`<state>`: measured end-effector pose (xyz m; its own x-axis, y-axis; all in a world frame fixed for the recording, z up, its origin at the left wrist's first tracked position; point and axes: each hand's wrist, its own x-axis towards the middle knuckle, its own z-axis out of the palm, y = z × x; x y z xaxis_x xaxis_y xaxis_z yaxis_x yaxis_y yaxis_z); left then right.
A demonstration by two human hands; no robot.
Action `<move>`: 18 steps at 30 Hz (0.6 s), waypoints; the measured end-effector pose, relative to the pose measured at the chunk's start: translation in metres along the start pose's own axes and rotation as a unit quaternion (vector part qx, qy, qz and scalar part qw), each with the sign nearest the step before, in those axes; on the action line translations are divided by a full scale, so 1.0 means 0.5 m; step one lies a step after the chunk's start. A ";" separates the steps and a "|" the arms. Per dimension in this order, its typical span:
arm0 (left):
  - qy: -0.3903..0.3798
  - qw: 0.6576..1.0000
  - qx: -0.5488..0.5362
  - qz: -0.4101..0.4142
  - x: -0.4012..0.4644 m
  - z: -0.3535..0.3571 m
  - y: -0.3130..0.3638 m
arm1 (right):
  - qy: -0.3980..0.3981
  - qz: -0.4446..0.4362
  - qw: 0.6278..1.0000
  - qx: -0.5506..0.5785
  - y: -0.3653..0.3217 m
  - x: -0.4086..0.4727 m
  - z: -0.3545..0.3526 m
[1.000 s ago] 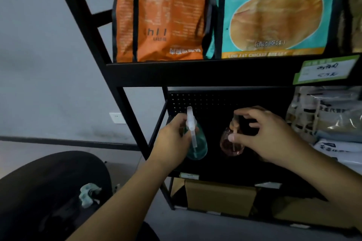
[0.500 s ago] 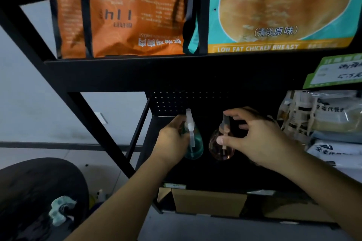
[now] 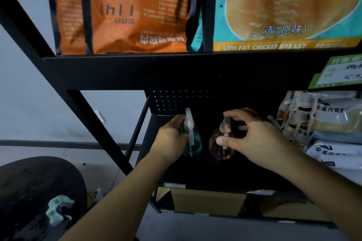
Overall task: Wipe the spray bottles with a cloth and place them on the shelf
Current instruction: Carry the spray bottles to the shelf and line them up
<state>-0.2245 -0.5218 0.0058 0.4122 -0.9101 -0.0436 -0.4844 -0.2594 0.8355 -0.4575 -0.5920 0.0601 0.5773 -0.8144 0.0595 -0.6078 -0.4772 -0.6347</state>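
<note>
The left hand (image 3: 172, 139) grips the green spray bottle (image 3: 193, 139); the right hand (image 3: 258, 139) pinches the pink spray bottle (image 3: 220, 146), both on the dark shelf (image 3: 225, 172), bases hard to see. Above, a teal bag (image 3: 284, 6) reads "LOW FAT CHICKEN BREAST".

1. Your left hand (image 3: 172, 139) grips the green spray bottle (image 3: 193, 142) on the black shelf (image 3: 195, 174).
2. Your right hand (image 3: 256, 139) pinches the pink spray bottle (image 3: 219, 146), just beside the green one.
3. A crumpled cloth (image 3: 57, 208) lies on the dark round seat (image 3: 29, 182) at lower left.
</note>
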 end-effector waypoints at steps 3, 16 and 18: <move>0.011 0.999 0.041 0.015 -0.021 -0.023 0.002 | 0.004 -0.003 1.000 0.007 -0.010 -0.005 -0.002; 0.126 0.980 0.148 0.039 -0.273 -0.206 0.072 | 0.009 -0.059 0.998 0.024 -0.157 -0.059 0.015; 0.139 0.978 0.153 0.031 -0.321 -0.238 0.074 | 0.011 -0.080 0.996 0.041 -0.189 -0.072 0.024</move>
<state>-0.2165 -0.3470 0.1091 0.5471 -0.8155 0.1887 -0.7068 -0.3293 0.6261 -0.4142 -0.5137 0.1087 0.6503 -0.7375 0.1821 -0.4620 -0.5742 -0.6759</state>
